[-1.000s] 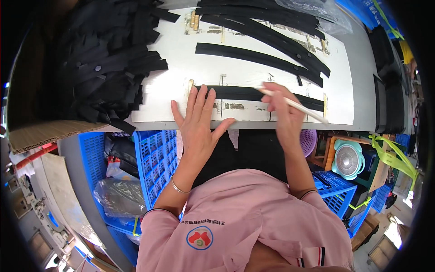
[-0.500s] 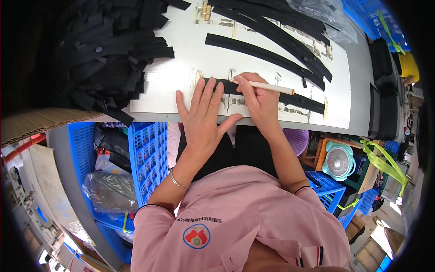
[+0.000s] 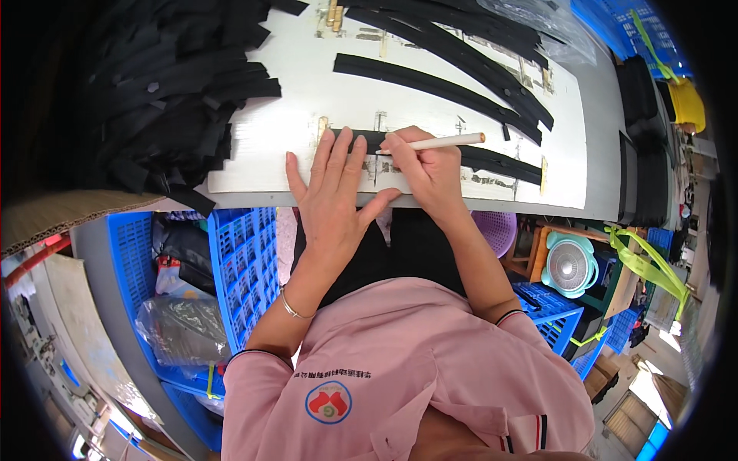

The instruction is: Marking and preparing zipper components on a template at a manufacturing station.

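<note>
A black fabric strip (image 3: 500,164) lies across the near part of a white board (image 3: 261,165), beside dark marks on the board. My left hand (image 3: 332,184) lies flat on the strip's left portion, fingers spread and holding nothing. My right hand (image 3: 427,169) grips a white pencil (image 3: 450,141), its tip down at the strip just right of my left fingers. Farther back on the board lies another black strip (image 3: 430,86), slightly curved, with more long black strips (image 3: 469,58) behind it.
At the left is a big heap of black strips (image 3: 161,92). Clear plastic (image 3: 538,27) and a blue crate (image 3: 615,31) stand at the far right. Below the table edge are a blue basket (image 3: 244,269), a purple basket (image 3: 494,230) and a small turquoise fan (image 3: 570,263).
The pencil's tip has moved nearer along the strip, from its far side toward its near side, and the pencil's shaft has tilted. My left hand stays on the strip. The whole view has shifted slightly.
</note>
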`<state>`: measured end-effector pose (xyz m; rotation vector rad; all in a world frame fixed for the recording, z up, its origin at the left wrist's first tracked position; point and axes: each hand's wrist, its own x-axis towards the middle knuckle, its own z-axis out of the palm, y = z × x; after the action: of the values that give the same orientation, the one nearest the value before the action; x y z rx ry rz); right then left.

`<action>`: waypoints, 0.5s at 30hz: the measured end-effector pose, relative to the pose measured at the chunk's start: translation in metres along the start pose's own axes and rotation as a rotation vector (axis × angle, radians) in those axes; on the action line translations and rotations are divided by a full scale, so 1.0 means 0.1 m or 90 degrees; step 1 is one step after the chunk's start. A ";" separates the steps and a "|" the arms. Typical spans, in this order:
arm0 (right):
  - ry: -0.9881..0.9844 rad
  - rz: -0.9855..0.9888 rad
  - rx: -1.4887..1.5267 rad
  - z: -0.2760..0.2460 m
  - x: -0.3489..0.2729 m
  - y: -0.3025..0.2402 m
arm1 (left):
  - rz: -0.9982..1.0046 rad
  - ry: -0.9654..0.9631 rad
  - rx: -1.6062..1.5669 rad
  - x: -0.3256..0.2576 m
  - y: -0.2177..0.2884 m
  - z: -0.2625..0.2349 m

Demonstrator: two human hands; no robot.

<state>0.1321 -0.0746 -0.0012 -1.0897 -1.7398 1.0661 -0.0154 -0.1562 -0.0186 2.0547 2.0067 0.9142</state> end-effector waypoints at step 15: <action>0.258 0.034 -0.101 -0.77 -0.13 0.13 | -0.017 -0.034 0.024 0.00 0.02 -0.05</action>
<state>0.2097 -0.0653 0.0087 -1.3523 -1.4903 0.6856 -0.0161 -0.1578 -0.0134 2.0432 2.0343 0.8133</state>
